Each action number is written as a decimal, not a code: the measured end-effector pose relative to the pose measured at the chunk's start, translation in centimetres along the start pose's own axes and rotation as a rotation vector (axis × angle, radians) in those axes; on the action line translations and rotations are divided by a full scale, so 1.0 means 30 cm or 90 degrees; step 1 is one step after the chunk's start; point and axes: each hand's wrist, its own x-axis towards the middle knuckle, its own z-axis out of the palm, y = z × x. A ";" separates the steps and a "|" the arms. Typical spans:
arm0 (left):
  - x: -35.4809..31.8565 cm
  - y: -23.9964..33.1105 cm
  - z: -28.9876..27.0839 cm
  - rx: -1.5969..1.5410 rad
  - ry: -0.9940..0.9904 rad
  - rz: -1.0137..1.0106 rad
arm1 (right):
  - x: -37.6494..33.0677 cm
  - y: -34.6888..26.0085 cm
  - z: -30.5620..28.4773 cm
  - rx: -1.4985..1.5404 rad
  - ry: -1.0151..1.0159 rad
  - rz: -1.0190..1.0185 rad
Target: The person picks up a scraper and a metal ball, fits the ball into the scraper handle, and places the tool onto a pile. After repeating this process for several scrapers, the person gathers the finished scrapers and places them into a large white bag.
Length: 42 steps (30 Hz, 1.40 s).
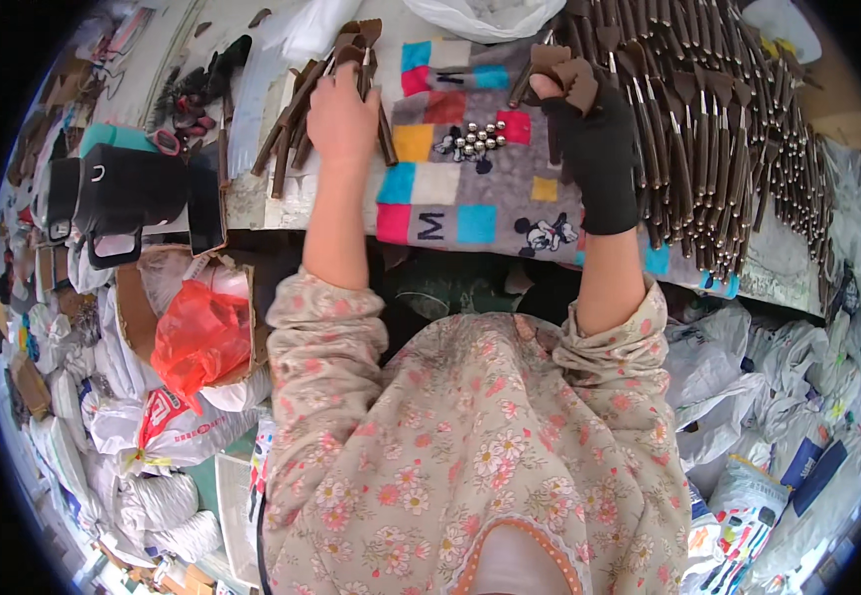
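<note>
My bare left hand (344,124) has its fingers closed over a small bundle of brown spatula-like tools (297,124) at the table's left. Their dark handles fan out toward me; some of the broad brown heads stick out beyond my fingers. In a black fingerless glove, my right hand (597,154) grips one or more similar tools by their wavy brown heads (569,81); the exact number is hidden. Between my hands, several shiny metal balls (482,139) lie in a cluster on a patterned grey cloth (421,178) with coloured squares.
A large heap of brown tools (708,129) covers the table's right side. At the left edge stands a black container with a handle (128,193). Below it, a cardboard box (133,307) holds a red plastic bag (202,332). White bags (728,377) crowd the lower right.
</note>
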 end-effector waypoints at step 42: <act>-0.329 0.309 -0.235 -1.042 -0.514 -0.229 | 0.013 -0.126 0.017 0.215 0.007 0.137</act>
